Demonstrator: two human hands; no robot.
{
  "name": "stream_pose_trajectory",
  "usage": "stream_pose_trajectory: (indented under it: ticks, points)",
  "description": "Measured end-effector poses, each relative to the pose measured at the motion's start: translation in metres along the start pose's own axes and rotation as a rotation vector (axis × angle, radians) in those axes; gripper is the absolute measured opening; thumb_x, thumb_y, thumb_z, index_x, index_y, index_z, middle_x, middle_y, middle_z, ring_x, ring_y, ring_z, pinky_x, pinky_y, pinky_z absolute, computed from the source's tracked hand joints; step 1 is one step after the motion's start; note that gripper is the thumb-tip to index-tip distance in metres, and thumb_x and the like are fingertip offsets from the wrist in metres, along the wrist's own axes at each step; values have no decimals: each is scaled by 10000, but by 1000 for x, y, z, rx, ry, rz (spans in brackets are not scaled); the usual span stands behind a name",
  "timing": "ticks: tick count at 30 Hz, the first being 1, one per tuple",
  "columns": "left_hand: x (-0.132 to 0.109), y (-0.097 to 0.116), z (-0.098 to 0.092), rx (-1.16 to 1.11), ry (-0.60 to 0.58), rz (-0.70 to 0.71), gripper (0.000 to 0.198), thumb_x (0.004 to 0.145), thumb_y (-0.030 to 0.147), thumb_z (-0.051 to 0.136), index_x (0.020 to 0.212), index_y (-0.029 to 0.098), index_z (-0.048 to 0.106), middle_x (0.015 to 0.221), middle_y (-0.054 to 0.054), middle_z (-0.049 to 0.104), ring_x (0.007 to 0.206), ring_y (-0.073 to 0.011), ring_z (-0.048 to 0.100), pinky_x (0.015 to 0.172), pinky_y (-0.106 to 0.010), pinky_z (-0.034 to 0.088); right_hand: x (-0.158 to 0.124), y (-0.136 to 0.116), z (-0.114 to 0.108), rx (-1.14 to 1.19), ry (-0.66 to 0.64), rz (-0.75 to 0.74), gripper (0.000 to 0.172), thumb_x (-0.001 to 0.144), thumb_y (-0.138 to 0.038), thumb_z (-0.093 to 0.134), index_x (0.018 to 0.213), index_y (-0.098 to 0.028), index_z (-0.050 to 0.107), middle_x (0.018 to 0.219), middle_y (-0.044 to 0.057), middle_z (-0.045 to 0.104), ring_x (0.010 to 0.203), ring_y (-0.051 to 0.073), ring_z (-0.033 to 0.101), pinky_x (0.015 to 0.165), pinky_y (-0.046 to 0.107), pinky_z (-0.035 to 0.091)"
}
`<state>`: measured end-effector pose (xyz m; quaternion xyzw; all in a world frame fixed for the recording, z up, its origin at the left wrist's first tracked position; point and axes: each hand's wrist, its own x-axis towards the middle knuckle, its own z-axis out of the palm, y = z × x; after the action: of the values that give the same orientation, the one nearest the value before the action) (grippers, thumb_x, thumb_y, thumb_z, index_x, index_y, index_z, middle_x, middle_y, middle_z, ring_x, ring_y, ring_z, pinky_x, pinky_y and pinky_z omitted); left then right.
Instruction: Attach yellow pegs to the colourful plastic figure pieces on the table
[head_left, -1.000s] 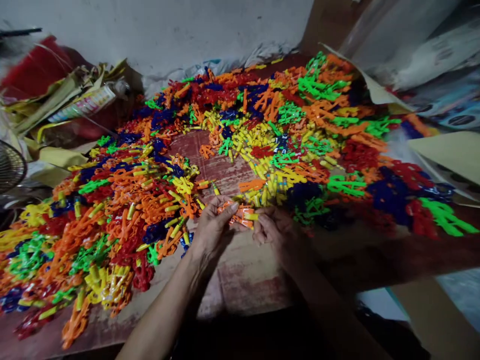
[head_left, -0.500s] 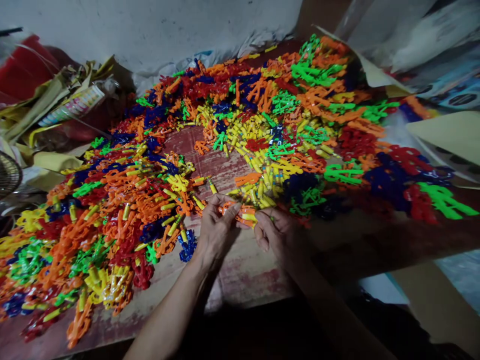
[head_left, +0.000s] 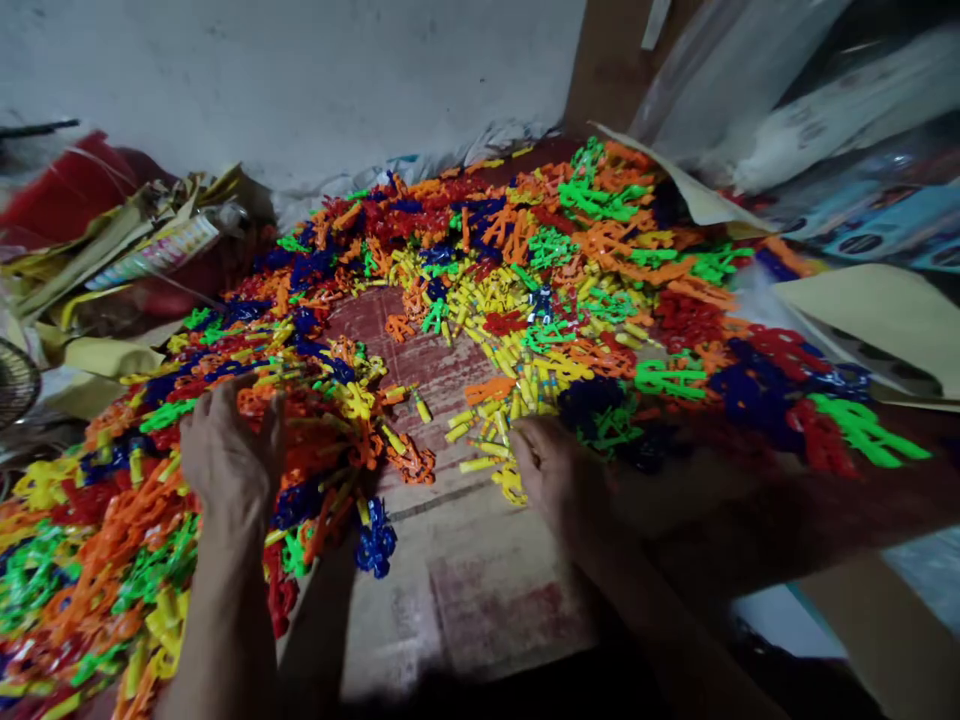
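My left hand (head_left: 232, 445) hovers over the left pile of colored plastic pieces (head_left: 150, 500), its fingers apart and nothing visible between them. At the right edge of the yellow tube-like pieces (head_left: 525, 385), my right hand (head_left: 547, 460) has its fingers curled together; whatever they pinch is too hidden to make out. An orange piece (head_left: 411, 462) lies on the worn tabletop between the hands, with a dark blue piece (head_left: 375, 540) nearer me.
A red container (head_left: 67, 190) and crumpled yellowish wrapping (head_left: 112, 355) stand at the left, beside a fan (head_left: 16, 380). Plastic packaging (head_left: 885, 210) and a pale yellow sheet (head_left: 870, 315) are at the right. A wall rises behind.
My left hand has moved left from the middle and opened. The orange and yellow piece both hands held is out of them. My right hand stays near the yellow tubes. The view has tilted up slightly.
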<state>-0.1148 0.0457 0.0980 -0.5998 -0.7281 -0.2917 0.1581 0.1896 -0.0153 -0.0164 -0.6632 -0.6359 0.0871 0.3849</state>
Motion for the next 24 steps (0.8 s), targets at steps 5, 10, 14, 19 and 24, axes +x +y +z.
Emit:
stream_pose_trajectory:
  ticks: [5,10,14,19,24]
  points:
    - [-6,57,28,-23,-150,293,247,928,293,515,1034,192,714,1073,-109,707,1006,-294,615,923,-428,460,19,-3,22,-438,-27,-137,114,848,-232,674,758,-192,618,787,88,630,766,252,612,691,344,469]
    - [18,128,85,5,-507,238,260,955,279,499,1071,187,712,1085,-124,710,1053,-292,625,919,-392,448,20,11,26,-214,181,-275,52,869,-193,626,826,-190,596,781,63,602,752,225,599,699,330,490]
    - [42,160,135,-2,-577,135,328,942,374,541,1070,114,695,1065,-197,690,1052,-334,635,894,-397,459,11,24,26,-98,392,-363,104,934,-241,581,1014,-177,599,823,75,647,764,214,630,707,318,518]
    - [63,171,177,-45,-496,95,405,954,343,518,1278,103,564,1312,-239,565,1232,-368,526,964,-423,425,6,35,35,-53,378,-314,238,970,-193,483,1186,-156,576,926,120,715,821,220,706,711,303,571]
    - [66,180,201,-124,-637,133,385,879,354,658,1157,90,618,1174,-237,647,1122,-332,624,884,-363,475,8,32,39,1,367,-255,280,970,-181,444,1225,-164,558,953,134,722,829,234,716,682,317,590]
